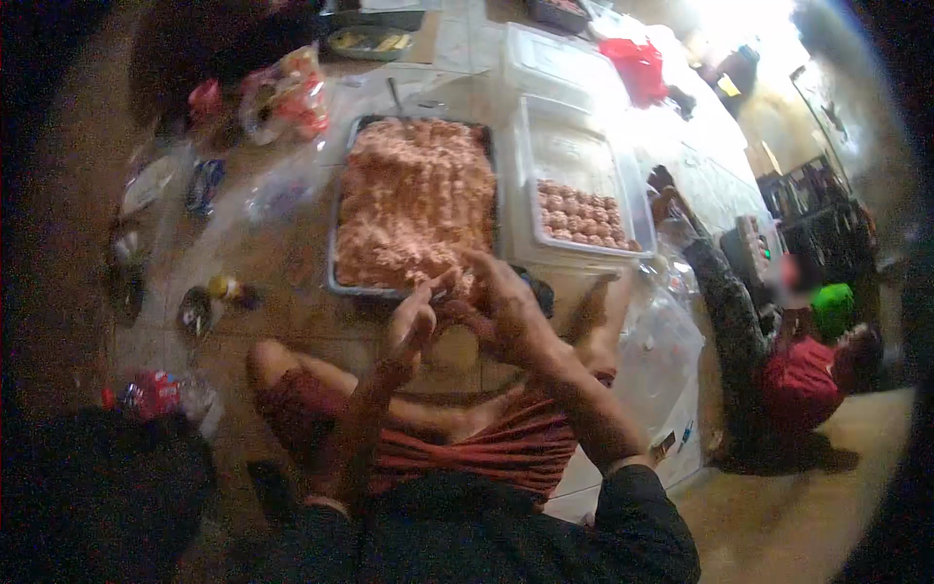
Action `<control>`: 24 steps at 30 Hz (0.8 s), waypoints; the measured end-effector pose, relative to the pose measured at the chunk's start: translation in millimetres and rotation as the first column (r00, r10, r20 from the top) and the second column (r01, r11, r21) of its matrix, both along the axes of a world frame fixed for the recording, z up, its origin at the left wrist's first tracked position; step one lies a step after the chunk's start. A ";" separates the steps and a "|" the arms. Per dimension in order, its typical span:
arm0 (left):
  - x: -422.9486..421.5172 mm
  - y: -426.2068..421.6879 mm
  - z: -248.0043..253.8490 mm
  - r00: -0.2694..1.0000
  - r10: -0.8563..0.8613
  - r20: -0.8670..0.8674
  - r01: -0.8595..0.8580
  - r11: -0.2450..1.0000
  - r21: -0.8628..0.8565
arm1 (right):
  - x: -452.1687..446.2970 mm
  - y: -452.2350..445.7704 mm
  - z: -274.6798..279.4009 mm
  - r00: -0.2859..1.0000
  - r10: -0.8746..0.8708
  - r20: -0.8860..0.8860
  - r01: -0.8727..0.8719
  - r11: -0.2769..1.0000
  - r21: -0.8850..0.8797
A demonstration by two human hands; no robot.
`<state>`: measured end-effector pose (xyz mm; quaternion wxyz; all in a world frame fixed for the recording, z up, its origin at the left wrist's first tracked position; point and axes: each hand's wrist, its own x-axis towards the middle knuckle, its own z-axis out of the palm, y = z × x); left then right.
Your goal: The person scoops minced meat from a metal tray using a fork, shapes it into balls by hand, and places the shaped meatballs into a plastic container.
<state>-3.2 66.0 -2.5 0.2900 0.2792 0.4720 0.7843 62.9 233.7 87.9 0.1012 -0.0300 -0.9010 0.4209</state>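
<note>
A large rectangular tray [334,229] is filled with pink ground meat [418,190], and a spoon handle [394,95] sticks up at its far edge. At the tray's near right corner, my left hand [416,319] and my right hand [504,304] come together, fingers bent inward. A small lump of ground meat [467,285] shows between them, partly hidden by the fingers. To the right, a clear plastic container [574,136] holds rows of meatballs [582,214] in its near half.
Beyond the container lies a clear lid [559,68], with a red plastic bag [634,70] near it. Plastic packages [292,97] and a small jar [226,286] are on the tiled floor at left. A clear bag [662,336] is at right, near another person in a red shirt [800,384].
</note>
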 end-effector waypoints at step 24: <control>-7.9 -93.4 -41.4 0.826 0.053 0.561 0.400 0.646 -0.651 | -47.0 357.8 -16.7 0.796 -0.245 0.553 -0.200 0.756 0.624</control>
